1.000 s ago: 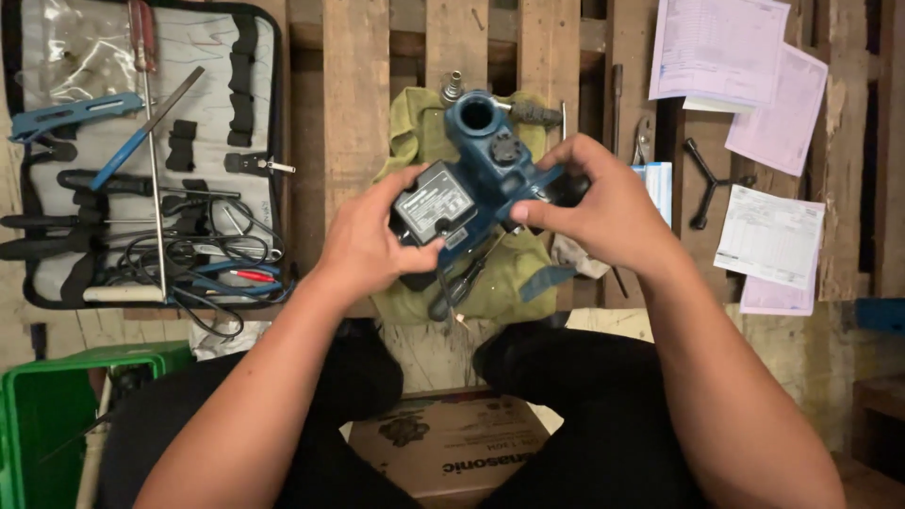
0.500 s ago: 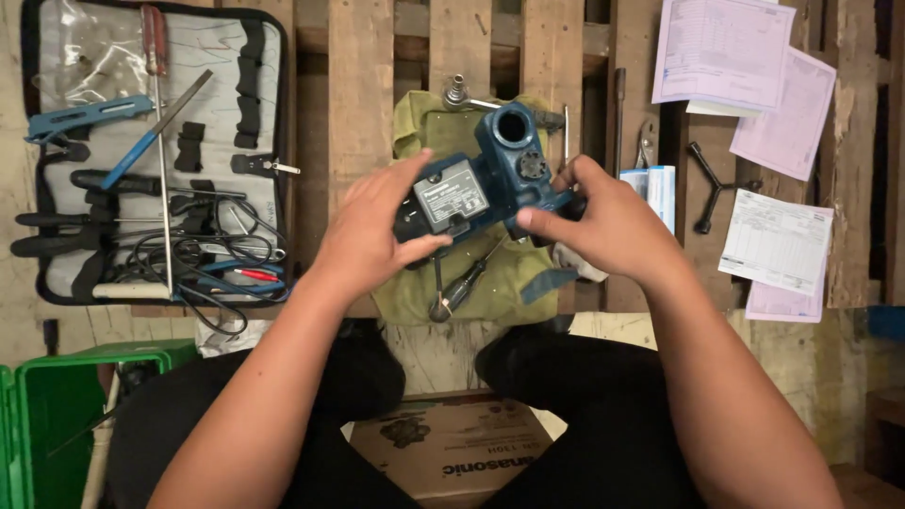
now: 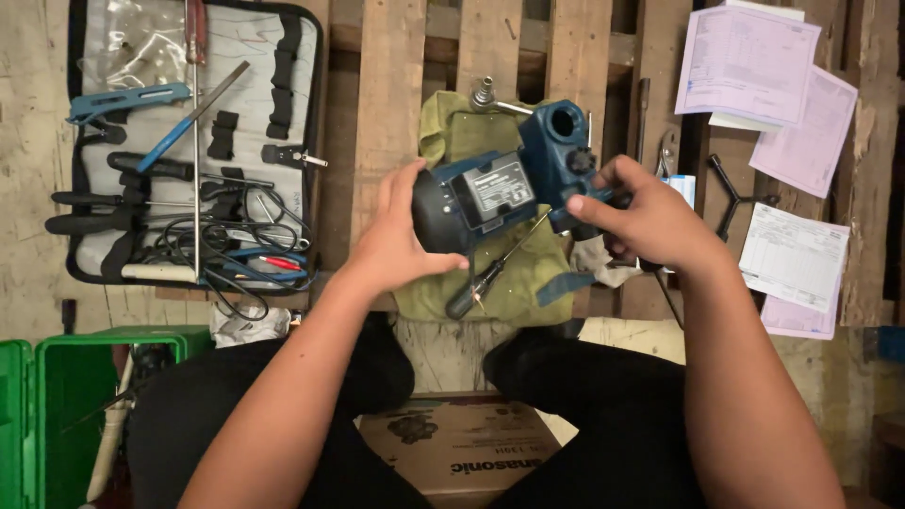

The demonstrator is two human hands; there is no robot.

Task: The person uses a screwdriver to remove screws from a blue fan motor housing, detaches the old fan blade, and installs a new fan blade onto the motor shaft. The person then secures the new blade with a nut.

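A dark blue water pump (image 3: pixel 500 188) with a black end cap and a grey label plate is held above an olive green cloth (image 3: pixel 500 273) on a wooden pallet. My left hand (image 3: pixel 401 240) grips its black motor end. My right hand (image 3: pixel 646 212) holds its blue pump head, whose round port faces up. A black-handled screwdriver (image 3: pixel 476 287) lies on the cloth under the pump. A metal fitting (image 3: pixel 485 92) sits at the cloth's far edge.
An open tool case (image 3: pixel 170 151) with pliers, screwdrivers and wires lies at left. Paper sheets (image 3: pixel 764 85) and a black cross wrench (image 3: pixel 731 193) lie at right. A green crate (image 3: pixel 57 405) stands at lower left, a cardboard box (image 3: pixel 457 452) between my legs.
Both hands have turned the pump and shifted it a little to the right. The screwdriver beneath it now shows more fully on the cloth.
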